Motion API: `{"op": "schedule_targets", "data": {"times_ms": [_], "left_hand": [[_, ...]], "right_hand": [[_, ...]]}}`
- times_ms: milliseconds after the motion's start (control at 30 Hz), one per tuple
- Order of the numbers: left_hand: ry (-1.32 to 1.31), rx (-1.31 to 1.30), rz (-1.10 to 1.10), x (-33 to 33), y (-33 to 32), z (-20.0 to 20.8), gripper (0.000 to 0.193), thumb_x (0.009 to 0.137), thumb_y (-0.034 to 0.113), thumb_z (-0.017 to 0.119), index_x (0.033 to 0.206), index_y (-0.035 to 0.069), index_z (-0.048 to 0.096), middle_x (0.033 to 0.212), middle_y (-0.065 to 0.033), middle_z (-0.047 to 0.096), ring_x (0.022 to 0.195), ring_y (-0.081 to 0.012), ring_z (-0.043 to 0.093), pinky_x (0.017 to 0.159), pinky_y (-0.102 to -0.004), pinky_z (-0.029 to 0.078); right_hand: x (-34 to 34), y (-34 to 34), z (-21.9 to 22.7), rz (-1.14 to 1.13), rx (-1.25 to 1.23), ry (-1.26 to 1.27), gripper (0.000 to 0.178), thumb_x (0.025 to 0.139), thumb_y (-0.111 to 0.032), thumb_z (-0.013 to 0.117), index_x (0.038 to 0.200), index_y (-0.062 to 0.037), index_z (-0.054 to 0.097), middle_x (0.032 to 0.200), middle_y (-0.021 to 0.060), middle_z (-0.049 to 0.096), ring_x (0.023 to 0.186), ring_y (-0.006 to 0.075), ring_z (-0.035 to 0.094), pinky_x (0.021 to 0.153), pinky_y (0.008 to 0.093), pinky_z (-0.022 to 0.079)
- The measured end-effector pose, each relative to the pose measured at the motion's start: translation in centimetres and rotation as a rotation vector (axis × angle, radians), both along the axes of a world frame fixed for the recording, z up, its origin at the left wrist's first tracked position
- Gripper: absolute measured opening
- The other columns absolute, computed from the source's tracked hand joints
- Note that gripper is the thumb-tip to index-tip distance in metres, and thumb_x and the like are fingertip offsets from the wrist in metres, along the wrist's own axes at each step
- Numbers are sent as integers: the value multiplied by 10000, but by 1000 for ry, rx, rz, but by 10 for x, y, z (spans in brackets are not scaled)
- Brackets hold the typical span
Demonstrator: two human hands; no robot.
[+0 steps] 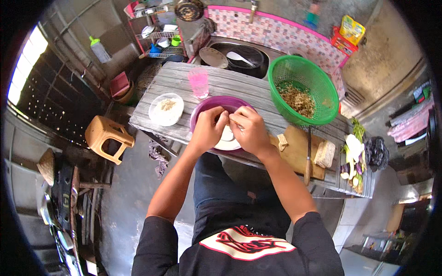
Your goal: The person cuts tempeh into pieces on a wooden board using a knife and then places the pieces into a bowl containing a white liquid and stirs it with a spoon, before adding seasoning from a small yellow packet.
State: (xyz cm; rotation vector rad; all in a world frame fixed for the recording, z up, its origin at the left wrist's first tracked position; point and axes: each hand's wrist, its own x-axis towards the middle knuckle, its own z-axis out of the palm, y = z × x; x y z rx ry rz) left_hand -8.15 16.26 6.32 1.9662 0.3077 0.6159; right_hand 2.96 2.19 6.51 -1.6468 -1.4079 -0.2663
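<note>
A: What's the biggest thing in front of the person?
B: A grey wood-grain table (177, 79), running across the middle of the frame.

A: And the largest thing on it?
B: A green basket (326, 85) with perforated sides, right of the upper centre, with brownish crumbly bits in its bottom.

A: Next down in size?
B: A purple basin (211, 102) at the centre of the frame, near the table's front edge, with something white in it. Right of it lies a brown cutting board (297, 151).

A: Where are the hands?
B: Both over the basin. The left hand (211, 127) and right hand (251, 127) are close together, fingers curled inward with the fingertips nearly meeting. Whether they pinch anything, I can't tell.

A: What's smaller?
B: Left of the basin, a white bowl (161, 121) with pale powder heaped inside. On the board, a knife (308, 161) with a wooden handle. Above the bowl, toward its right, a pink cup (199, 85).

A: Smallest?
B: A pale, rough block (325, 154) right of the knife, and a little slice (282, 142) at the board's left.
</note>
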Motion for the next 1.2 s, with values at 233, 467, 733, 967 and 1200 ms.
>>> {"op": "schedule_targets", "data": {"times_ms": [233, 467, 733, 967, 1200], "left_hand": [[-52, 205, -162, -18, 20, -9, 134, 1028, 89, 661, 988, -39, 677, 827, -222, 673, 706, -312, 645, 664, -398, 504], [-45, 4, 57, -15, 8, -14, 267, 1055, 189, 667, 939, -51, 686, 732, -133, 661, 674, -165, 611, 643, -390, 484], [-88, -37, 252, -41, 36, -31, 242, 1044, 176, 724, 1011, -61, 760, 733, -105, 717, 658, -121, 631, 636, -315, 516], [20, -108, 494, -77, 58, -55, 192, 1039, 118, 743, 1063, -71, 772, 863, -83, 772, 777, -87, 664, 725, -266, 539], [-103, 183, 134, -57, 27, -17, 99, 973, 44, 791, 1043, -26, 795, 897, -81, 789, 750, -170, 701, 748, -311, 564]], "right_hand": [[-6, 4, -14, 20, -80, 199, 140, 913, -43, 763, 1037, 19, 780, 945, 173, 729, 887, 361, 718, 757, 446, 558], [-13, 12, -9, -19, -8, 31, 70, 896, -25, 742, 956, 5, 762, 912, 141, 717, 859, 346, 689, 768, 451, 549], [-19, 11, -10, -29, -51, 187, 80, 910, -54, 734, 960, -7, 775, 909, 133, 713, 883, 337, 692, 803, 446, 548], [-25, 20, -15, 40, -116, 231, 89, 927, -85, 720, 939, -17, 777, 896, 132, 717, 873, 328, 698, 789, 444, 552], [-15, 4, -22, -11, -186, 290, 123, 950, -115, 713, 945, -15, 783, 912, 144, 723, 873, 348, 702, 782, 461, 555]]}}
